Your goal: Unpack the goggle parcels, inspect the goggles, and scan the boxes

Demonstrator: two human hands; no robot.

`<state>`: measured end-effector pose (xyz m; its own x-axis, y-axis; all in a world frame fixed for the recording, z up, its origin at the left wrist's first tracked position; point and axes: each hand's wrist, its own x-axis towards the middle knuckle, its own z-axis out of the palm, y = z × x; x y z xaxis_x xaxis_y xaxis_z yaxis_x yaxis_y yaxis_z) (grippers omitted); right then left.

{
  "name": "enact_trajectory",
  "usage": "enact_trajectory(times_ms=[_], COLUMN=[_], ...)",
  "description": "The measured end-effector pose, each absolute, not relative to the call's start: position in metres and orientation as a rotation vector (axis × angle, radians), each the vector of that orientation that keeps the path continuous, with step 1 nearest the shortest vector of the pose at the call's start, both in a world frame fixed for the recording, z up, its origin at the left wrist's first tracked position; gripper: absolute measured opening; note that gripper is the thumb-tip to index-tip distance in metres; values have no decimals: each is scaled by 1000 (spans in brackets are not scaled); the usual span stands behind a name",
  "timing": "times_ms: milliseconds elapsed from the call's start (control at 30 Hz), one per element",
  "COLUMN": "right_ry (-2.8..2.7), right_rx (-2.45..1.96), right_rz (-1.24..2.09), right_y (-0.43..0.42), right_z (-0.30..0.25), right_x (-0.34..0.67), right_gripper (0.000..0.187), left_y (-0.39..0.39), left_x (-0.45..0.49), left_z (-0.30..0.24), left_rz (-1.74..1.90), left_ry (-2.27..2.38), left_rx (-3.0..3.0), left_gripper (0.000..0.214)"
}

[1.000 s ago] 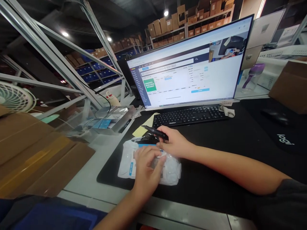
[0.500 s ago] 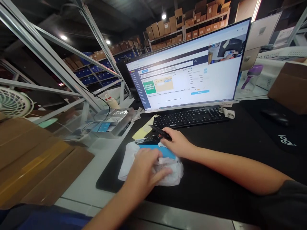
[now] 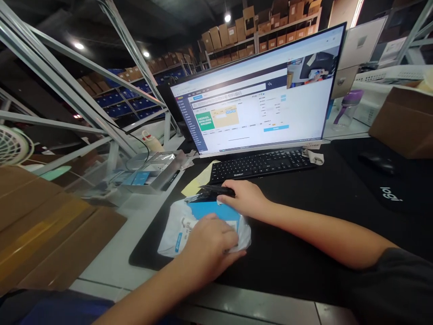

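A white plastic mailing bag [image 3: 172, 232] lies on the black desk mat, with a flat blue item [image 3: 211, 211] showing in its opening. My left hand [image 3: 209, 239] is over the front of the bag, fingers curled in and gripping the plastic; the fingertips are partly hidden. A printed label [image 3: 182, 232] shows beside its knuckles. In my right hand [image 3: 246, 198], at the bag's far edge, is a slim black pointed tool [image 3: 221, 190], aimed left; whether it is a pen or a cutter I cannot tell. Dark crumpled plastic [image 3: 199, 196] lies near its tip.
Behind the bag are a yellow paper [image 3: 199, 178], a black keyboard [image 3: 260, 164] and a monitor [image 3: 250, 113]. A clear tray [image 3: 162, 169] and a cardboard box [image 3: 50, 225] stand left. At right are a mouse [image 3: 377, 162] and another cardboard box [image 3: 402, 122].
My left hand's fingers have curled in, and the printed label and more of the blue item now show. The black tool lies flatter. The whole view has shifted slightly.
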<state>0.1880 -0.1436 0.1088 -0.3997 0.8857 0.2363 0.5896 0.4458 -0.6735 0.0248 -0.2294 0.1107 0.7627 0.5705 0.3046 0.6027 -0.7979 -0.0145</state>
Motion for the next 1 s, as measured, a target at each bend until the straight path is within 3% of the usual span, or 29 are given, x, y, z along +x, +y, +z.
enact_trajectory(times_ms=[133, 300, 433, 533, 567, 767, 800, 900, 933, 1000], right_ry=[-2169, -2176, -2016, -1999, -2008, -2032, -2044, -2102, -2119, -2153], right_rx=[-1240, -1198, -1205, -1169, -1145, -1025, -1005, -959, -951, -942], right_rz=[623, 666, 813, 869, 881, 995, 1002, 983, 977, 958], right_y=[-142, -134, -121, -113, -113, -149, -157, -174, -178, -183], right_z=[111, 105, 87, 79, 79, 102, 107, 115, 117, 119], right_x=[190, 188, 185, 183, 182, 186, 186, 188, 188, 188], right_gripper=[24, 24, 20, 16, 15, 11, 11, 12, 13, 13], left_y=[-241, -262, -256, -241, -236, -224, -227, -238, -243, -251], left_x=[21, 20, 7, -20, -29, -57, -59, -67, -71, -80], left_z=[99, 89, 105, 127, 133, 136, 133, 128, 128, 130], left_rz=[-591, -676, -596, -710, -760, -771, -768, -827, -828, -762], left_ry=[-608, -599, -934, -1187, -1272, -2070, -2116, -2198, -2274, -2576], left_rx=[-2622, -2354, -2427, -2678, -2719, -2117, -2067, -1924, -1867, -1832], left_gripper=[39, 33, 33, 74, 78, 31, 34, 71, 75, 66])
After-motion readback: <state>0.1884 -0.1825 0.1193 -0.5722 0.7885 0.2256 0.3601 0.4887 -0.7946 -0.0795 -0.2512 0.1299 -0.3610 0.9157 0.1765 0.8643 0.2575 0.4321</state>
